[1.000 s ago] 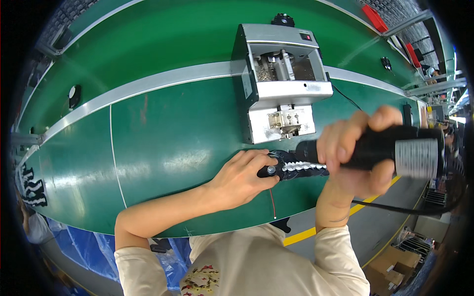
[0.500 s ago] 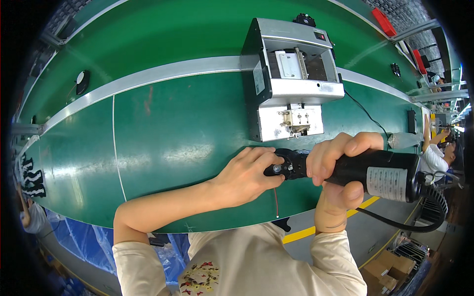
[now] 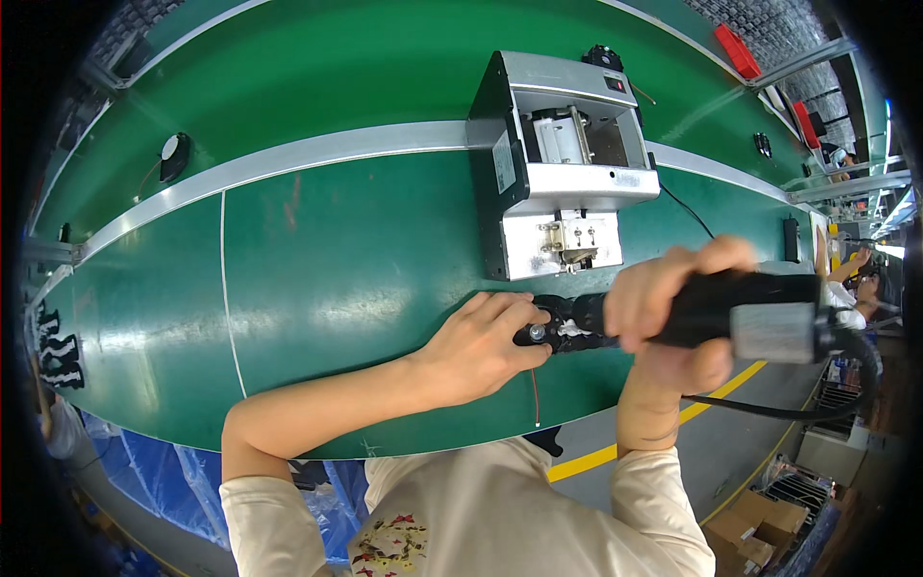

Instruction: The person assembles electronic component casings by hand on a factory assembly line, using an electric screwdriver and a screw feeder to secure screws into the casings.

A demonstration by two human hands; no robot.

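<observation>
My left hand (image 3: 481,346) lies on the green table with its fingers closed on a small black part (image 3: 552,310). A round metal screw head shows on that part by my fingertips. From beneath it a thin red wire (image 3: 536,399) runs toward the table's front edge. Wrapped round a black corded electric screwdriver (image 3: 731,298), my right hand (image 3: 663,308) holds it nearly level, its nose pointing left at the part. Where the bit meets the part is blurred and I cannot make it out.
A grey and black bench machine (image 3: 572,178) stands just beyond my hands, its cable (image 3: 687,205) trailing right. A metal rail (image 3: 327,146) crosses the table behind it. Round black parts (image 3: 174,157) lie past the rail. Co-workers sit at the far right.
The screwdriver's rear end has swung up and away from me, and my right hand has tilted with it. My left hand stays on the part. The view has shifted slightly.
</observation>
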